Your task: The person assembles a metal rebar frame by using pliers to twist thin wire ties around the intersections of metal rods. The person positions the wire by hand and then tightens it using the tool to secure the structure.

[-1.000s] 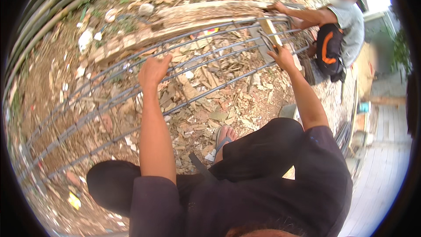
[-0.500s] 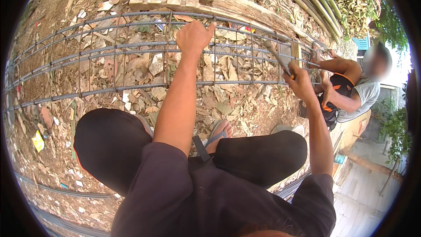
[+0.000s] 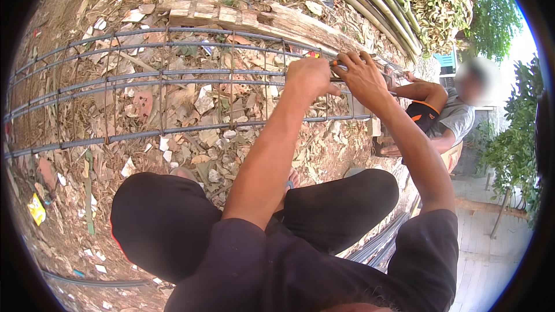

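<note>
A long rebar cage (image 3: pixel 133 134) of steel bars tied with thin square stirrups runs across the view in front of me. My left hand (image 3: pixel 309 78) is closed at its upper bars toward the right, with the thumb sticking out; the fingertips are hidden underneath. Right beside it, my right hand (image 3: pixel 364 78) is closed round a hand tool that looks like pincers (image 3: pixel 336 64), dark with an orange patch on the handle. Its jaws are hidden behind my left hand, against the bars.
A weathered timber beam (image 3: pixel 254 23) lies beyond the cage, and bamboo poles (image 3: pixel 370 3) lie at the upper right. Another person (image 3: pixel 457 115) sits at the cage's right end. Loose steel bars (image 3: pixel 376 242) lie at my right. Dry leaves and rubble cover the ground.
My left hand has moved right along the cage. My right hand has brought the tool up and left to the bars, so both hands are now together. The view has shifted somewhat.
</note>
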The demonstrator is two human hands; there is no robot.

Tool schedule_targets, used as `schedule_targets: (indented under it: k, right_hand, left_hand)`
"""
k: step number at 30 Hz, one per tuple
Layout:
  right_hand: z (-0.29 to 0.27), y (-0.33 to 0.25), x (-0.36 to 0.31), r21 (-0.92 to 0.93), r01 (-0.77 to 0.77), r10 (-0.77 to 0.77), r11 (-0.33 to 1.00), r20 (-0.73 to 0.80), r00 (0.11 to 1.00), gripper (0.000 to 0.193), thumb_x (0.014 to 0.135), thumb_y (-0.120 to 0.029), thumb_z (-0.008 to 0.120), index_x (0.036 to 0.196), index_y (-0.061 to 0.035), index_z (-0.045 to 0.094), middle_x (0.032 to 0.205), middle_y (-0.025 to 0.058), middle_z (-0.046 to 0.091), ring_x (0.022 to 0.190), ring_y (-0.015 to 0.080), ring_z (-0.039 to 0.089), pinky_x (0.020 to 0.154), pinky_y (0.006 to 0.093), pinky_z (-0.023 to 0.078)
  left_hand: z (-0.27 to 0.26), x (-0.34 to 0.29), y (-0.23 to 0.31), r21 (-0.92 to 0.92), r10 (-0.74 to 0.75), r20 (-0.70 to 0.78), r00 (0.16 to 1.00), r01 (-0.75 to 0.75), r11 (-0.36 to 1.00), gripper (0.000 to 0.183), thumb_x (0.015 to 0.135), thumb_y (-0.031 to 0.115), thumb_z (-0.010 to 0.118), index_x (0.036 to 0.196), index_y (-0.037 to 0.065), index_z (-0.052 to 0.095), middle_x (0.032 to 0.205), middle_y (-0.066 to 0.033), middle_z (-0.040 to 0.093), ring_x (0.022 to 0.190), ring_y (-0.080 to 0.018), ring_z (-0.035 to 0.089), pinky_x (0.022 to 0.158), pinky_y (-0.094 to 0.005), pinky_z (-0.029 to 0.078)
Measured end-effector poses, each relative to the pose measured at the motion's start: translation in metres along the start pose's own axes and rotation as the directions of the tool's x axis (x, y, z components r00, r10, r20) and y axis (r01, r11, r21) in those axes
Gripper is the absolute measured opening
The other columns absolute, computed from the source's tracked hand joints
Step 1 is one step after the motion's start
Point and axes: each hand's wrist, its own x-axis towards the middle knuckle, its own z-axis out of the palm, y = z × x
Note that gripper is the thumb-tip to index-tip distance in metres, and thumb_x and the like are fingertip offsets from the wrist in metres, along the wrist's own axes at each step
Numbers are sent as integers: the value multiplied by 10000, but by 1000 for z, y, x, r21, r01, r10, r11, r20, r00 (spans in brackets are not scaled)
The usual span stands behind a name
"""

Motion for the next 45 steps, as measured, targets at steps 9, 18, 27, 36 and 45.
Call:
schedule_targets:
  k: [9,18,27,36,45]
  right_hand:
    - [-9,-12,16,-94,-17,16,995,-12,1000,500,919,-95,616,1415,-157,614,1503,100,516,1431,254,450,1244,527,286]
    - [-51,-8,44,-60,105,-95,993,146,985,339,940,-102,644,1275,-114,696,1287,80,640,1271,232,578,1110,445,462]
    - [-93,-3,101,427,-316,-185,848,795,577,512,865,-288,851,1143,67,609,780,144,720,631,285,724,562,399,592]
    - [-87,-4,70,-47,185,-176,982,153,972,207,902,-126,670,1065,-2,643,1128,109,661,1131,237,651,886,426,558]
    - [-94,7,71,526,-394,-149,754,721,676,272,958,-233,665,1108,-7,673,860,94,658,810,208,641,739,366,525]
  left_hand:
    - [-10,-10,-7,-332,-280,-387,878,151,931,350,997,335,664,895,19,774,897,-190,767,900,-365,750,815,-513,579]
    - [-48,1,-74,-419,-133,-53,990,99,902,406,984,471,660,913,114,838,801,-78,780,842,-298,737,848,-437,579]
    - [-44,-5,-84,-465,-237,-177,955,131,876,543,900,414,753,1311,61,708,1234,-193,734,1125,-330,709,970,-445,543]
    - [-23,-6,-13,-288,-161,-309,937,69,955,240,889,142,685,1086,7,713,1097,-211,734,1087,-388,683,976,-470,538]
    - [-53,-23,60,-379,-78,-529,845,-153,912,273,927,131,623,1139,-29,683,1137,-209,696,1112,-365,648,980,-463,541]
